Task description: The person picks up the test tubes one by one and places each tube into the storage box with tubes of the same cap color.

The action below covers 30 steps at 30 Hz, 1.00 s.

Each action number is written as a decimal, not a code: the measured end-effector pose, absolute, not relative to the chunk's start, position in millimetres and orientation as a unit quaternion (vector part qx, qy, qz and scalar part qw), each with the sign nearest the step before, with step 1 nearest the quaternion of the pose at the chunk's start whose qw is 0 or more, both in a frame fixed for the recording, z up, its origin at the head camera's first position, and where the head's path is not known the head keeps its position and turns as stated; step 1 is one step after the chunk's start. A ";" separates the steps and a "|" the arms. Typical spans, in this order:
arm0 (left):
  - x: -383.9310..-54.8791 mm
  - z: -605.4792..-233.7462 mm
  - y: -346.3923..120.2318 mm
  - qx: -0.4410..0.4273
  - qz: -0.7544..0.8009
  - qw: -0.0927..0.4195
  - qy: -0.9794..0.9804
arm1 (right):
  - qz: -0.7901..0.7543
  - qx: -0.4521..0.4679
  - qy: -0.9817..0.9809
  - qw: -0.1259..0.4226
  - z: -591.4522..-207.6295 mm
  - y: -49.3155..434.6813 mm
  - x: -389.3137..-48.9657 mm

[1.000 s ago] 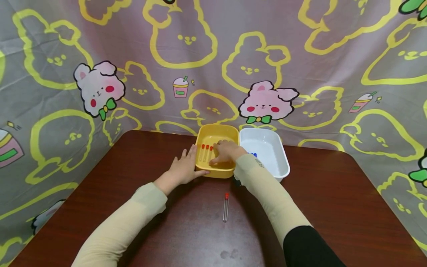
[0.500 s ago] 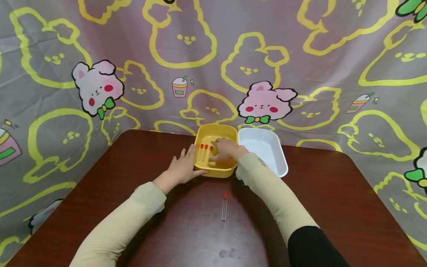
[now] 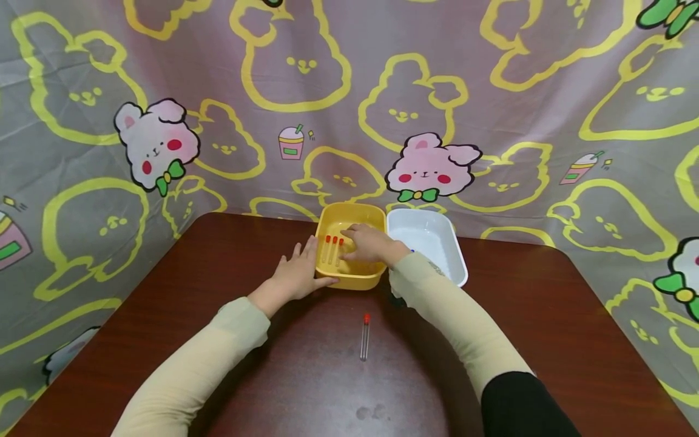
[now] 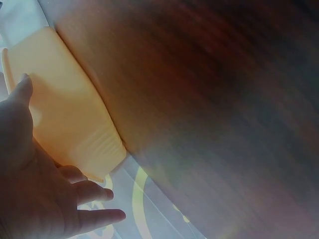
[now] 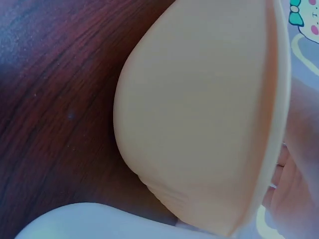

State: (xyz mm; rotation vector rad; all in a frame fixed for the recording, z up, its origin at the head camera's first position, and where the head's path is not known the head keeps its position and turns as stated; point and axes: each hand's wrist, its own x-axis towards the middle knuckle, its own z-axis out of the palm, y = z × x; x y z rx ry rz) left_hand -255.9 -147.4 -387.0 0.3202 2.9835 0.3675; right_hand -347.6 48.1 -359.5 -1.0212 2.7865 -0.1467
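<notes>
My left hand steadies the yellow tray, fingers extended along its left wall and thumb at the front rim. The left wrist view shows that thumb against the tray's outer wall. Inside the tray is my right hand, its fingers spread over the bottom beside three red-capped test tubes lying side by side. Part of the tray floor is hidden under this hand. In the right wrist view the tray's wall covers most of the fingers. Another red-capped test tube lies on the table in front.
A white tray stands against the yellow one on its right; a blue cap shows in it, partly behind my right sleeve. The brown table ends at a patterned curtain behind the trays.
My right hand has drawn slightly right from the third test tube, whose body now shows beside the other two. My left hand keeps its place on the yellow tray. The view has shifted slightly.
</notes>
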 end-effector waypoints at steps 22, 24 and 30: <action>-256.4 -387.2 -149.1 0.107 0.133 0.066 0.983 | -0.155 -0.386 0.909 0.028 -344.2 74.9 -314.5; -256.4 -387.0 -149.1 0.107 0.135 0.066 0.983 | -0.161 -0.387 0.908 0.018 -341.7 78.2 -310.5; -255.4 -386.2 -148.4 0.107 0.136 0.069 0.982 | -0.189 -0.386 0.903 -0.002 -334.1 90.1 -299.4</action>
